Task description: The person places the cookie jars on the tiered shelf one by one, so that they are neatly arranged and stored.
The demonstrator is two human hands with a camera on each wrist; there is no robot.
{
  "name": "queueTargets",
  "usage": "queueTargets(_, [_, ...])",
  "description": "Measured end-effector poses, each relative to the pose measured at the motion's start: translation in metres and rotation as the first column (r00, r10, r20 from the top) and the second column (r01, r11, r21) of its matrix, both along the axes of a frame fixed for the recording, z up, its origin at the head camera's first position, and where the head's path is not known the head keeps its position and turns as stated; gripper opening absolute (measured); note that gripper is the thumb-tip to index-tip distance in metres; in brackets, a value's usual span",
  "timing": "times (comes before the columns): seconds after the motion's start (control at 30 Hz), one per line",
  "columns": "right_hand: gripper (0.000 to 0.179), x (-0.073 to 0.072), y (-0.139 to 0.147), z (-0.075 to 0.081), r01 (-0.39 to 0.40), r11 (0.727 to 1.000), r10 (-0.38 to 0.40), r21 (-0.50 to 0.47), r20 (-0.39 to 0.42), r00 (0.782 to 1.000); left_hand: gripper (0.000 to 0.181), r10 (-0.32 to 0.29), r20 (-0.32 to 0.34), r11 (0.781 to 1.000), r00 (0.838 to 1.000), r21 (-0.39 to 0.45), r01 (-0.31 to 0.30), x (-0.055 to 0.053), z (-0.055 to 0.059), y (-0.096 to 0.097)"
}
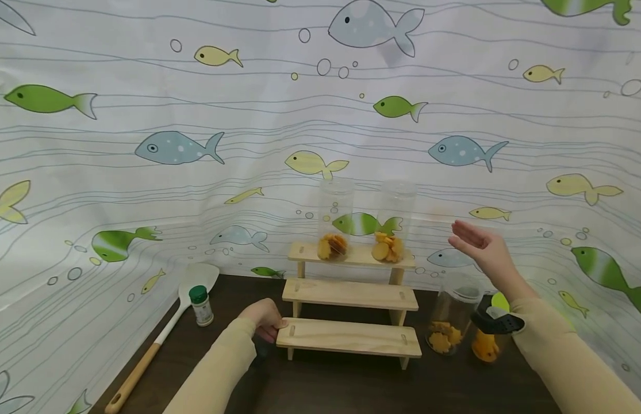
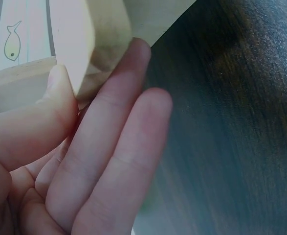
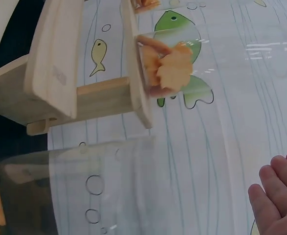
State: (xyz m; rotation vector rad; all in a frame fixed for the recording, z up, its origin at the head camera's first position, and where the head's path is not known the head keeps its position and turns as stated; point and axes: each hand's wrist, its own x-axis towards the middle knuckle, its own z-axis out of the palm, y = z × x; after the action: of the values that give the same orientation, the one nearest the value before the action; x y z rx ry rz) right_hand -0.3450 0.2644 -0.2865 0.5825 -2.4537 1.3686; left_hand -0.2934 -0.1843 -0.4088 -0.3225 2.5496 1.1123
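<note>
A three-step wooden display stand (image 1: pixel 348 336) stands on the dark table. My left hand (image 1: pixel 263 317) pinches the left end of its lowest step, thumb above and fingers below, as the left wrist view shows at the step's end (image 2: pixel 99 29). On the top step are two clear jars, the left jar (image 1: pixel 333 213) and the right jar (image 1: pixel 395 215), each with orange-brown crackers at the bottom. My right hand (image 1: pixel 478 247) is raised to the right of the stand with fingers extended, holding nothing. Below it a clear jar (image 1: pixel 449 316) with crackers stands on the table.
Right of that jar stands another container of orange pieces (image 1: pixel 486 345), partly behind my right wrist. A green-capped shaker (image 1: pixel 201 305) and a white spatula with a wooden handle (image 1: pixel 139 368) are at the left. Fish-patterned sheeting (image 1: pixel 279 103) rises behind the table.
</note>
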Motion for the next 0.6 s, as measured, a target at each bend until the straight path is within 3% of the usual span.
queueTargets(0.6, [0.066,0.018,0.039,-0.055,0.023,0.997,-0.03,0.068,0.111,0.993,0.018,-0.029,-0.016,1.0,0.999,-0.007,0.029,0.002,0.0,0.0])
